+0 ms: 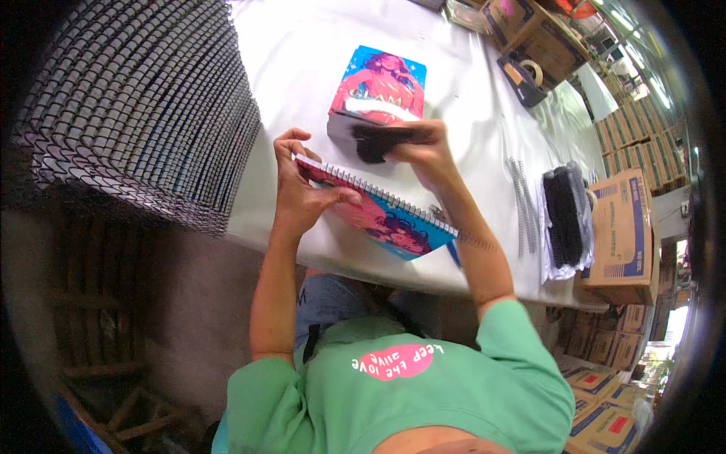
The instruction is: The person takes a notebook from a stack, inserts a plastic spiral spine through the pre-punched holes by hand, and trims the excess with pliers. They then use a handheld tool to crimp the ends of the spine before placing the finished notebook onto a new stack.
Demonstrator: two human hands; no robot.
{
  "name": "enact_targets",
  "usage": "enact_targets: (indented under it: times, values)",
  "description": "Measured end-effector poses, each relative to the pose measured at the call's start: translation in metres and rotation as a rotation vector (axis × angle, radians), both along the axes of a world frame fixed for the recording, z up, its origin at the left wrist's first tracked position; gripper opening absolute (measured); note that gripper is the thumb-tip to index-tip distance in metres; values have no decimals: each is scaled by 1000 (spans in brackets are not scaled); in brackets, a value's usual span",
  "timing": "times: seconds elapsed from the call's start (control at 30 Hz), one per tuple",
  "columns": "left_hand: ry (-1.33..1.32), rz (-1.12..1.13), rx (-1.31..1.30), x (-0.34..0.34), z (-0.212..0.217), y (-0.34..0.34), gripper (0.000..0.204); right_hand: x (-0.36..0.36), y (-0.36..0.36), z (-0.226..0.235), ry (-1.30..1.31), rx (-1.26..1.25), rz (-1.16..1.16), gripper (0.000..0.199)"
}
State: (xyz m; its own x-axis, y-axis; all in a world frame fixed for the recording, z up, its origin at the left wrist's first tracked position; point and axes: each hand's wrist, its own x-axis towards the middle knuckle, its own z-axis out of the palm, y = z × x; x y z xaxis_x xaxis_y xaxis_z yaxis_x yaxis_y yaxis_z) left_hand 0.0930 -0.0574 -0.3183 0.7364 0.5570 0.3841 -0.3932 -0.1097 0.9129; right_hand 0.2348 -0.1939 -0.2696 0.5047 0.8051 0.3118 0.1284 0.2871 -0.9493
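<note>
The left hand [304, 189] holds a tilted notebook [401, 225] near one end of its coil [382, 194], over the white table [295, 68]. The right hand [425, 153] grips a blurred black object [374, 142] near illustrated covers [384, 85]; coil-bound notebooks [144, 106] stand piled at left.

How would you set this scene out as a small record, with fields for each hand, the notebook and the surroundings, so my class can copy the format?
Left hand: left hand grips the notebook near its left end
Right hand: right hand holds a dark piece, kind unclear
Binding: wire coil along the notebook's upper edge, its end extending past the right corner
Beyond the hands: illustrated stack on the white table
Left: tall pile of coil-bound books
Right: loose coils, cardboard box
</note>
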Motion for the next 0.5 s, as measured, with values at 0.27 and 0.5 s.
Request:
enact_targets:
  times: [0.27, 0.5]
  values:
    - [4, -4, 173, -1, -20, 15, 94, -31, 21, 25, -377, 181, 195, 35]
    - [9, -25, 117, -1, -10, 4, 79, -26, 17, 6, -288, 17, 63, 31]
